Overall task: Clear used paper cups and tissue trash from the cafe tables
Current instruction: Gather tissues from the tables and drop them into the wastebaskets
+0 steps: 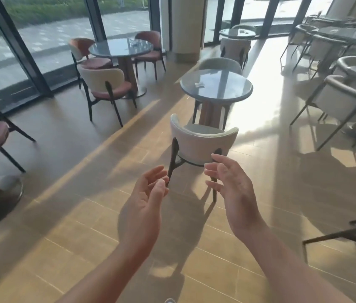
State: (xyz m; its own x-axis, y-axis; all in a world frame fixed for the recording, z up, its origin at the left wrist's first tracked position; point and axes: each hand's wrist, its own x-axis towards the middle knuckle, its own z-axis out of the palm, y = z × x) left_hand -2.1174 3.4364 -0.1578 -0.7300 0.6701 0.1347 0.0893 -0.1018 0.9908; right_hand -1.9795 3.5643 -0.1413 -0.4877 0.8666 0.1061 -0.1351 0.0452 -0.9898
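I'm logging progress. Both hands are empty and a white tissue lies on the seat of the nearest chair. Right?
Not quite. In the head view the tissue lies on the round table behind that chair, not on its seat. The left hand and right hand are empty.

Single head view, wide-angle, facing forward-down; round table [223, 95] ahead, mid-distance.

round grey surface [227, 92] on a wood pedestal, small white crumpled tissue [199, 85] lying left of centre on it, second round surface [111, 51] near the windows, blurred item [135, 42] by its far edge, tan tiled floor [85, 215], pale chair [203, 138] standing on it
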